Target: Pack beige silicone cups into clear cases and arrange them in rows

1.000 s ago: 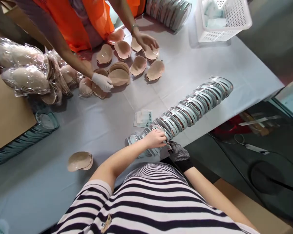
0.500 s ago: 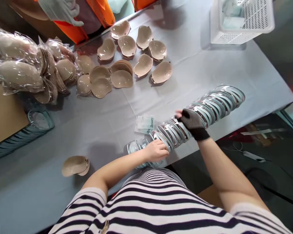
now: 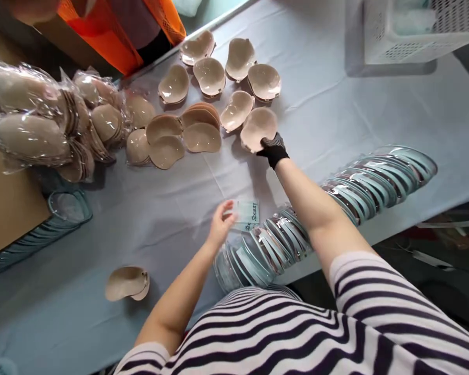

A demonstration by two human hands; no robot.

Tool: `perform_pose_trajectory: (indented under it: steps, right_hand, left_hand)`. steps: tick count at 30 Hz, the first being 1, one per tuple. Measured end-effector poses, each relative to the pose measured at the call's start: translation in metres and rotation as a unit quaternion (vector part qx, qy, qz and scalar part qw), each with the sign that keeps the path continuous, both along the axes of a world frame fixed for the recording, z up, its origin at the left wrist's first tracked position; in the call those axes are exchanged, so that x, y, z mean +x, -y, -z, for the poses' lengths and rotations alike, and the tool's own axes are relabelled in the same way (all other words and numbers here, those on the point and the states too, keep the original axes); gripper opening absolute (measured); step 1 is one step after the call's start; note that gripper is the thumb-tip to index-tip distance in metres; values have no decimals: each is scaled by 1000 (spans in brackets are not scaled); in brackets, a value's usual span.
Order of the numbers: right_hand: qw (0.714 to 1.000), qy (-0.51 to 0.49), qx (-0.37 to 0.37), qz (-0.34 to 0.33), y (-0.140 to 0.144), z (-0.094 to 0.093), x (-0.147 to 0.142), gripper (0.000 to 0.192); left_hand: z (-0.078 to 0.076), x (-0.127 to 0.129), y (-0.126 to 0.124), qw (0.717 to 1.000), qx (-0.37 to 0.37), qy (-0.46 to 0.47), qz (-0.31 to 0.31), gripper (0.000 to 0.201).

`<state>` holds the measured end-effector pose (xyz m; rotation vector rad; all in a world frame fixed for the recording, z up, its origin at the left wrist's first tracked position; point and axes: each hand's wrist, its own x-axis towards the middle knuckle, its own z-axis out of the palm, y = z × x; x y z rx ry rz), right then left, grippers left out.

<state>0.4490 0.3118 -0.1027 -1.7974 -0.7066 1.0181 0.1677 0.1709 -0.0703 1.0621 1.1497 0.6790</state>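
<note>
The gloved right hand (image 3: 272,149) is pinching the nearest beige cup (image 3: 258,126) on the table (image 3: 336,109) — the bare left hand (image 3: 220,225) is fingering the printed card (image 3: 247,214) beside the tray stack (image 3: 324,208).

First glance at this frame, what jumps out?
The long row of clear plastic trays curving along the table's near right edge, and the spread of beige cups at the far centre. The gloved right hand touches the nearest beige cup; the bare left hand is at a small printed card. Bagged cup stacks sit at far left.
</note>
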Motion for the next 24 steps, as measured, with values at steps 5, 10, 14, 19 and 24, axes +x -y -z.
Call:
perform_pose_trajectory:
  steps: [5,10,14,19,24]
  right_hand:
    - [947,98,-36,-304,92,-37,-68,39]
    - [898,100,-103,-415,137,-32,-98,39]
    - [768,391,-214,-459,143,-13,-107,60]
    - [736,410,-218,-492,148,-12,-120,29]
    - [740,429,-254,-451,154,-19,-134,53]
  left_hand:
    - [4,-4,-43,946,-226,171,-157,47]
    - [2,-25,-29,906,-246,135,-317,24]
    - [-2,-48,-5,874,-295,173,-346,25]
    - [-10,-64,15,864,-305,185,-356,35]
    - [-22,-77,28,849,-306,178,-391,38]
